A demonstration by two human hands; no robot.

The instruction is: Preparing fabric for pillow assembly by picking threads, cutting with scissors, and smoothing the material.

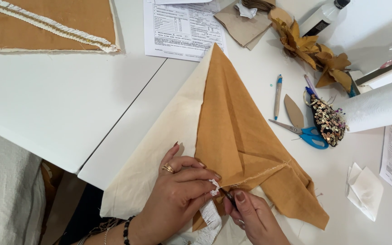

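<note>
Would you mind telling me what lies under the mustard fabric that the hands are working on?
A cream fabric lies under the mustard fabric, showing along its left edge, on the white table. The left hand pinches white fringe trim. Anything beneath the mustard's middle is covered.

Both hands meet low, left hand (178, 190) fingers pinched, right hand (252, 215) seemingly pinching too.

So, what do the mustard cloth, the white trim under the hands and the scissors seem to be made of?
Mustard cloth: matte woven fabric, perhaps linen or cotton; it creases sharply and frays at the edge.
White trim: soft fringed textile band, probably cotton.
Scissors: grey metal blades, glossy blue handles that look plastic.
</note>
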